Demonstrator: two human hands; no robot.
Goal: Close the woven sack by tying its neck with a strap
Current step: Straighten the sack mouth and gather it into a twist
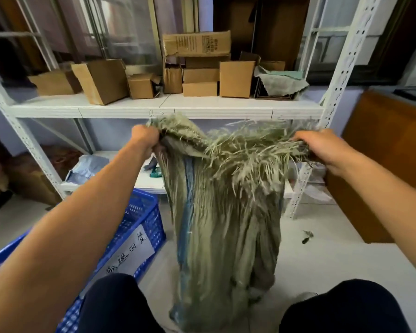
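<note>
Centrally, before the white slotted-steel shelving rack [166,107], hangs the olive-green woven plastic sack [226,212]. Its body is creased into vertical folds and carries a pale blue stripe down one side. Its frayed mouth, fringed with loose pale fibres, is stretched sideways just below the edge of the rack's upper shelf.

Left hand [145,138]: clenched in a fist round the sack's rim, at the corner nearer the rack's left upright.

Right hand [322,145]: fingers curled over the opposite corner of the rim, gripping it close to the rack's right upright.

Sack bottom: reaches toward the pale floor in front of the rack, between the person's dark-clad knees [120,304]; whether it touches the floor cannot be told.

Brown cardboard boxes [101,80] stand on the rack's upper shelf, with a grey-green scalloped cloth [281,82] at that shelf's right end. A blue perforated plastic crate [139,219] with a white handwritten paper label [130,255] stands on the floor before the rack's left part. A brown wooden cabinet [382,164] stands to the rack's right.
</note>
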